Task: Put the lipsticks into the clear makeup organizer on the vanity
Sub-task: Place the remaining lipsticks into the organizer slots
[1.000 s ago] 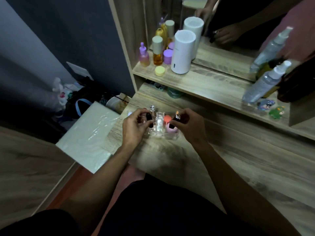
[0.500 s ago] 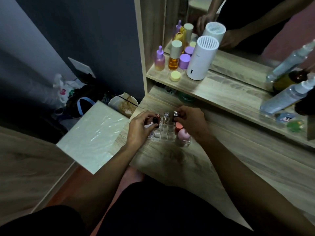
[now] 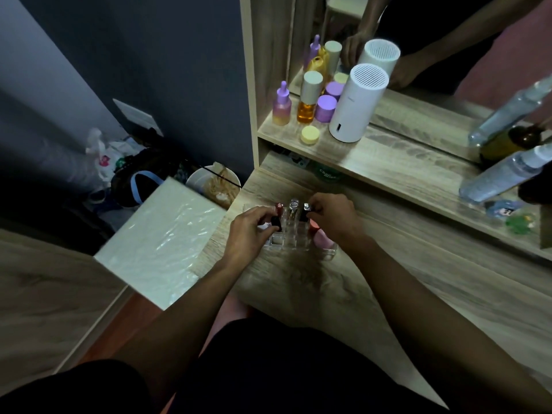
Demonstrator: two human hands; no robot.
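Counts: two hands, one clear organizer, four lipsticks that can be told apart, two rounded pink items in the organizer's right part.
Left hand: fingers pinched narrow around a dark lipstick, held over the organizer's left compartments; whether its base is already in a slot cannot be told.
Organizer: clear plastic grid of small square slots, standing on the wooden surface between the two hands, near the surface's left edge.
Red lipstick: upright in the back row, just beyond the left hand's fingertips.
Clear-capped lipstick: upright in the back row, between the red one and the right hand.
Silver-topped lipstick: dark body, upright, pinched by the right hand's fingers at its top.
Right hand: fingers closed narrow on that silver-topped lipstick, the palm over the organizer's right side.
Pink items: rounded, one coral and one pale pink, touching each other, partly under the right hand.
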